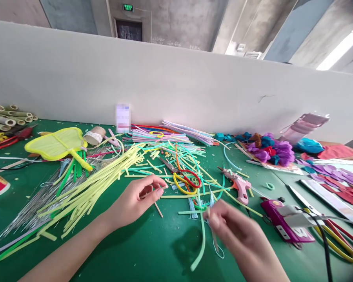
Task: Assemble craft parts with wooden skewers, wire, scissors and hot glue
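My left hand is just above the green table, its fingers curled inward and the thumb near the fingertips. A thin brown stick shows under its fingertips; whether it is held or lying there I cannot tell. My right hand, smeared by motion, pinches at the end of a short pale green pipe cleaner. A longer, curved light green pipe cleaner runs down beside those fingertips. Below that hand hang a thin blue cord loop and part of a stick. Scissors with red and yellow handles lie between the hands, on scattered pipe cleaners.
A pink glue gun and a purple power strip with cables lie at right. Yellow pipe cleaners, metal wires and a yellow butterfly-shaped piece occupy the left. A white partition stands behind.
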Tool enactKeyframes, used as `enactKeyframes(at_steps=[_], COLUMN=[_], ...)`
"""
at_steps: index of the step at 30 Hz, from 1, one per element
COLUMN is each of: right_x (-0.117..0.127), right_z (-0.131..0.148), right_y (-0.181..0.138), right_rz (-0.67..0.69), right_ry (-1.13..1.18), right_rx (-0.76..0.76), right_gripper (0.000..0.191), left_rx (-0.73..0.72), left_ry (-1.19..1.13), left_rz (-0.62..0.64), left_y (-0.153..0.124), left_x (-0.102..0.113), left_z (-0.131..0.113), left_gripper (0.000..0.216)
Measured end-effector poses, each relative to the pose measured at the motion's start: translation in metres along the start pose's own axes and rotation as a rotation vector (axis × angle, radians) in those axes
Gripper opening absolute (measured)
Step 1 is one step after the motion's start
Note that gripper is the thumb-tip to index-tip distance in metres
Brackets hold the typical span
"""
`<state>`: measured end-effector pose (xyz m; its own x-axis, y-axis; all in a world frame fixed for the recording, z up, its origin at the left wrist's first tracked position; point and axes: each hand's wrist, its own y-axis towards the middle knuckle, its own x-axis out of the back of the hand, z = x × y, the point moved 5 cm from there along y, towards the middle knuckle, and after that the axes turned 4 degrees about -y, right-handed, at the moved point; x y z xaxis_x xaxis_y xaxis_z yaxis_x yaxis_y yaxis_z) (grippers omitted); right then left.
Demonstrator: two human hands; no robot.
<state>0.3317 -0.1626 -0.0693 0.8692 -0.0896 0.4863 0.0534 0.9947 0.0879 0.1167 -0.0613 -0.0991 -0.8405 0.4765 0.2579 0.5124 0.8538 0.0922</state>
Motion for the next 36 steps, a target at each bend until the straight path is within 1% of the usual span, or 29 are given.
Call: enactKeyframes(at_steps=[2, 3, 5, 7, 9, 11, 16, 19, 24, 27, 29, 31, 32, 34, 36], right_x=[-0.010, -0.018, -0.038, -0.049, -0.053, -0.054, -0.052, -0.051, -0.052, -0.051, -0.050, -0.050, -0.052, -0.058, -0.065], right_z=[0.006, 0.009, 0.014, 0.013, 0.008, 0.002, 0.005, 0.006, 0.005, 0.005, 0.003, 0.001, -0.001, -0.002, -0.001], right_y=[0.035, 0.050, 0.071, 0.082, 0.085, 0.085, 0.082, 0.080, 0.078, 0.079, 0.079, 0.081, 0.081, 0.082, 0.081], right_rz=[-0.135, -0.169, -0.144, -0.196, -0.283, -0.326, -0.264, -0.269, -0.272, -0.245, -0.211, -0.151, -0.100, 0.047, 0.183], right_ry=[0.291, 0.422, 0.600, 0.706, 0.735, 0.722, 0.720, 0.780, 0.814, 0.793, 0.744, 0.732, 0.757, 0.847, 0.940], right_rx=[0.004, 0.039, 0.089, 0.150, 0.183, 0.197, 0.262, 0.236, 0.214, 0.218, 0.195, 0.135, 0.101, 0.040, 0.004], right_gripper=[0.027, 0.027, 0.025, 0.022, 0.020, 0.019, 0.013, 0.010, 0.011, 0.011, 0.009, 0.017, 0.018, 0.010, 0.015], left_rx=[-0.027, -0.042, -0.085, -0.133, -0.176, -0.209, -0.244, -0.241, -0.273, -0.290, -0.301, -0.313, -0.321, -0.337, -0.362], left_ry=[0.048, 0.069, 0.099, 0.108, 0.101, 0.098, 0.127, 0.140, 0.164, 0.178, 0.194, 0.216, 0.226, 0.243, 0.259], left_rz=[-0.046, -0.067, -0.109, -0.146, -0.174, -0.188, -0.196, -0.212, -0.223, -0.234, -0.255, -0.272, -0.279, -0.286, -0.300], left_y=[-0.001, -0.001, -0.002, -0.003, -0.004, -0.004, -0.004, -0.004, -0.006, -0.007, -0.007, -0.008, -0.008, -0.009, -0.010], left_x=[0.004, 0.005, 0.009, 0.012, 0.013, 0.014, 0.012, 0.011, 0.008, 0.008, 0.010, 0.011, 0.012, 0.012, 0.011], left_z=[0.000, -0.001, -0.004, -0.008, -0.010, -0.011, -0.010, -0.009, -0.008, -0.009, -0.011, -0.012, -0.013, -0.014, -0.015], left_gripper=[0.024, 0.024, 0.022, 0.020, 0.018, 0.016, 0.014, 0.015, 0.018, 0.018, 0.017, 0.016, 0.015, 0.013, 0.010])
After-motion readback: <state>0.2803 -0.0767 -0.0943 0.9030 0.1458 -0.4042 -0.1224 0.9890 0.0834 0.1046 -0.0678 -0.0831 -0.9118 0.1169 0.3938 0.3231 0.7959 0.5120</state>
